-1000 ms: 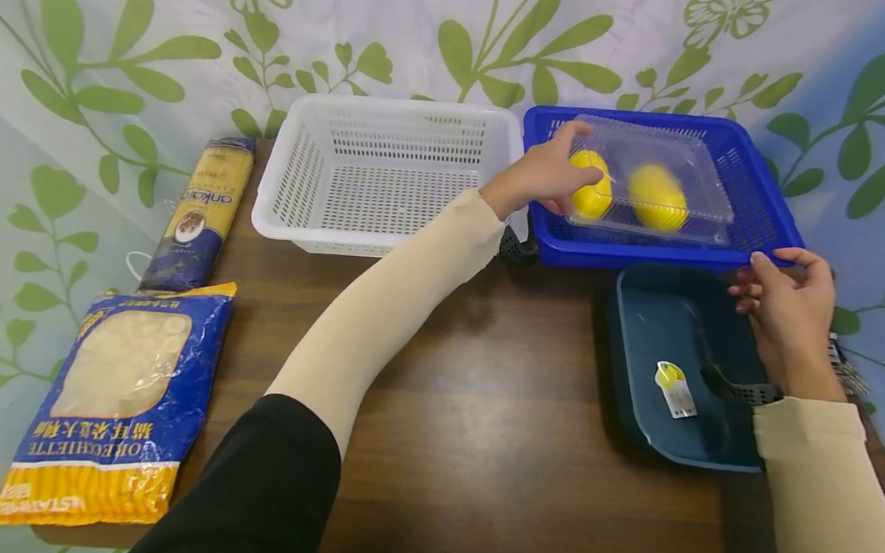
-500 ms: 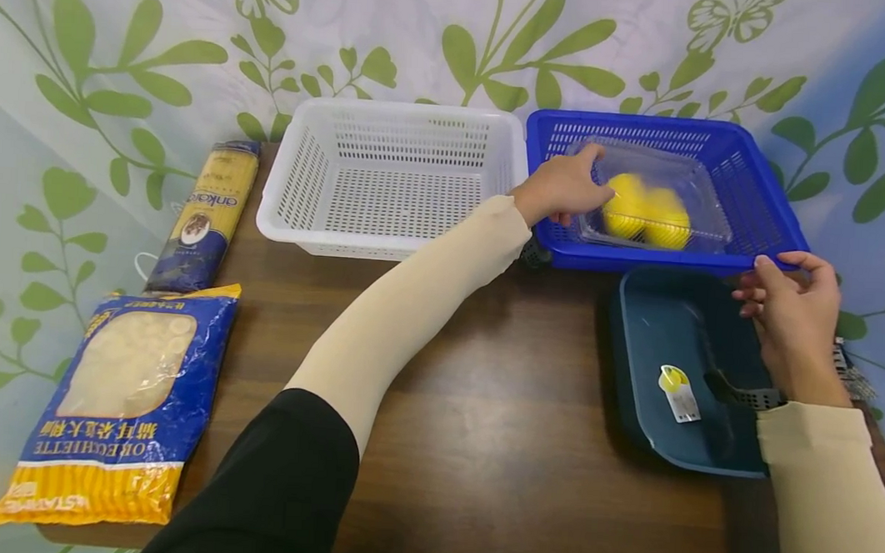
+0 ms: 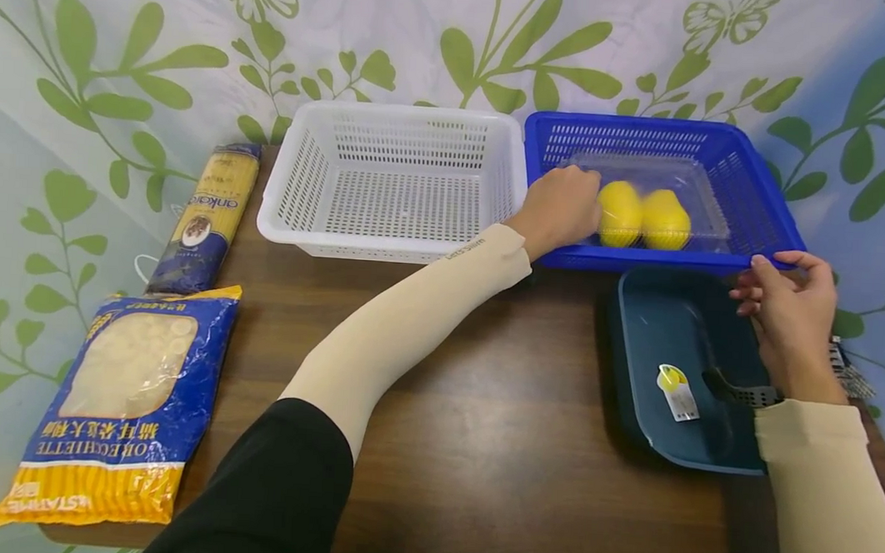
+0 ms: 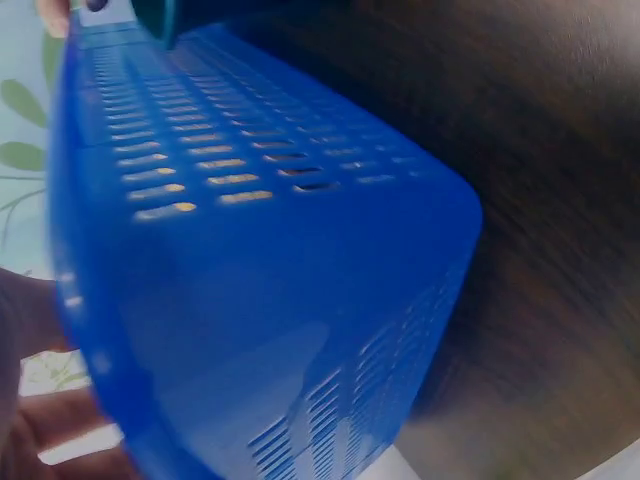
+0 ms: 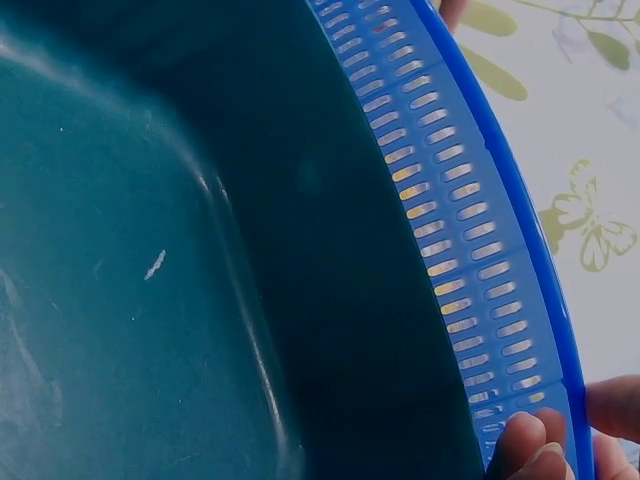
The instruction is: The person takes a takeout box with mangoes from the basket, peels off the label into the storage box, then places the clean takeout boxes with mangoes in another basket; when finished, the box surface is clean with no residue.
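Two yellow lemons [image 3: 643, 215] lie side by side in a clear plastic box [image 3: 705, 208], inside the blue basket [image 3: 765, 206]. My left hand [image 3: 560, 206] reaches over the basket's left end, beside the box. In the left wrist view its fingers [image 4: 75, 430] show past the basket's rim; I cannot tell whether they hold the box's edge or the rim. My right hand [image 3: 797, 308] pinches the basket's front right corner, with fingertips [image 5: 530, 440] against the outer wall and others across the rim.
A dark teal tub [image 3: 636, 378] with a lemon-picture label [image 3: 678, 392] stands in front of the blue basket. A white basket [image 3: 384, 244] adjoins it on the left. Pasta packs, one slim [image 3: 209, 214] and one large [image 3: 116, 410], lie on the table's left side [image 3: 471, 445].
The box's raised left side has come down into the basket, and the lemons have come together. My left hand has turned and dropped lower at the basket's left end. My right hand stays put.
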`<state>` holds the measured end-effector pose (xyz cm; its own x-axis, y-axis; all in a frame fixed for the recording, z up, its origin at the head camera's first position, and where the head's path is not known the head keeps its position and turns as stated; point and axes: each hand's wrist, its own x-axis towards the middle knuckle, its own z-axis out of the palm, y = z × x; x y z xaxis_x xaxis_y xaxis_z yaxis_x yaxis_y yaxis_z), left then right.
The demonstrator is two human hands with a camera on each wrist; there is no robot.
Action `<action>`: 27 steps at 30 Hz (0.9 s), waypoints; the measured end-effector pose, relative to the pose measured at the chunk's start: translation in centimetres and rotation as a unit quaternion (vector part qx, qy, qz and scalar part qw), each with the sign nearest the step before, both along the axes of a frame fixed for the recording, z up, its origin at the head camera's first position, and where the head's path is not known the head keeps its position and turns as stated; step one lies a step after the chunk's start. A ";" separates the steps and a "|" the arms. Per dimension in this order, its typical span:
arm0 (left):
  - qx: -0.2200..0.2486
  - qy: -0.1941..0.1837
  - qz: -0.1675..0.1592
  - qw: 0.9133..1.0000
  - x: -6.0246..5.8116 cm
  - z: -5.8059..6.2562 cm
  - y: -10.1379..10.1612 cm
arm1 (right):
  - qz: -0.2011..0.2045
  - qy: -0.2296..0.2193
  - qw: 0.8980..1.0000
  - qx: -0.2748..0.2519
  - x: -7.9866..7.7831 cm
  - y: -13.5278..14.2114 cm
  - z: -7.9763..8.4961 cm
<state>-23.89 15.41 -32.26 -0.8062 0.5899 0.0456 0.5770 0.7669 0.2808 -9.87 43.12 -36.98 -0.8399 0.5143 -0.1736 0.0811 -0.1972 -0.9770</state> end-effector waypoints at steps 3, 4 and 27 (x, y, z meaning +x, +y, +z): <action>0.030 0.018 -0.039 0.999 0.9 0.4 -0.8 | 0.003 -0.002 1.000 -0.005 -0.1 0.1 -0.2; 0.039 0.025 -0.054 0.997 1.4 0.6 -1.2 | 0.003 -0.003 1.000 -0.006 -0.1 0.1 -0.2; 0.252 0.102 -0.074 0.959 15.8 -3.7 -16.2 | 0.063 -0.083 0.932 0.347 3.6 -2.1 3.1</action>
